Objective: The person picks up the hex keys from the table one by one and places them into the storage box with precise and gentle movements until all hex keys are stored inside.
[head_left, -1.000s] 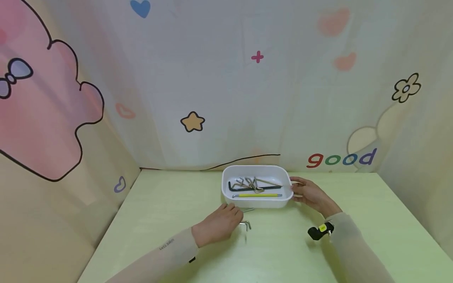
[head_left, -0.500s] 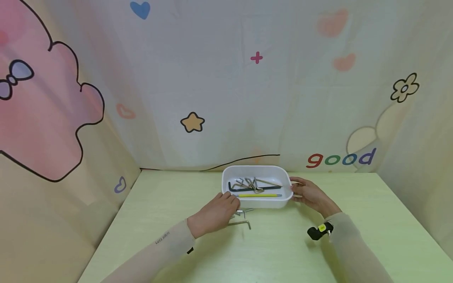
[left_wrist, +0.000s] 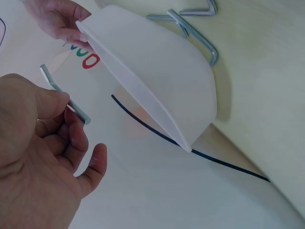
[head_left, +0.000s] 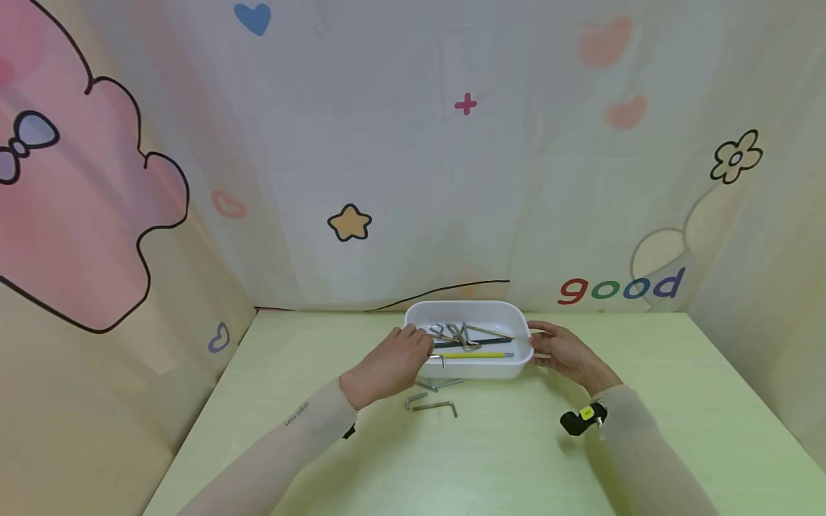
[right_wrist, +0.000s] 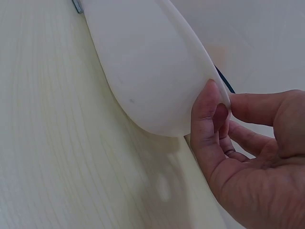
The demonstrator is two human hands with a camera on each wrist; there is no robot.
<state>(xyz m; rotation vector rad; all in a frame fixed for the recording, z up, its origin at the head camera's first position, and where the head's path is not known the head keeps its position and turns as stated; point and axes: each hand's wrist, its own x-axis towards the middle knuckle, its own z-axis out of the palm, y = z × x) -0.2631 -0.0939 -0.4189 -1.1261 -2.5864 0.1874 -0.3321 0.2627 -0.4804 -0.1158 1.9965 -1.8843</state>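
My left hand (head_left: 390,362) pinches a small silver hex key (left_wrist: 78,112) between thumb and fingertips, above the front left corner of a white plastic tray (head_left: 477,370). In the left wrist view, its little finger stands loose. With thumb and fingers, my right hand (right_wrist: 238,143) grips the tray's right rim. Inside the tray lie several crossed metal hex keys (head_left: 463,337), a long black hex key (head_left: 493,342) and a yellow rod with silver ends (head_left: 474,355). The left hand covers the tray's left end in the head view.
In front of the tray, several loose hex keys lie on the pale green table (head_left: 503,459), among them a brass-toned one (head_left: 435,407) and a short silver one (head_left: 414,400). A printed curtain (head_left: 413,143) hangs behind the table's back edge.
My left hand has lifted the silver hex key from the table and carried it up and back to the tray, uncovering other hex keys. The right hand stays on the rim.
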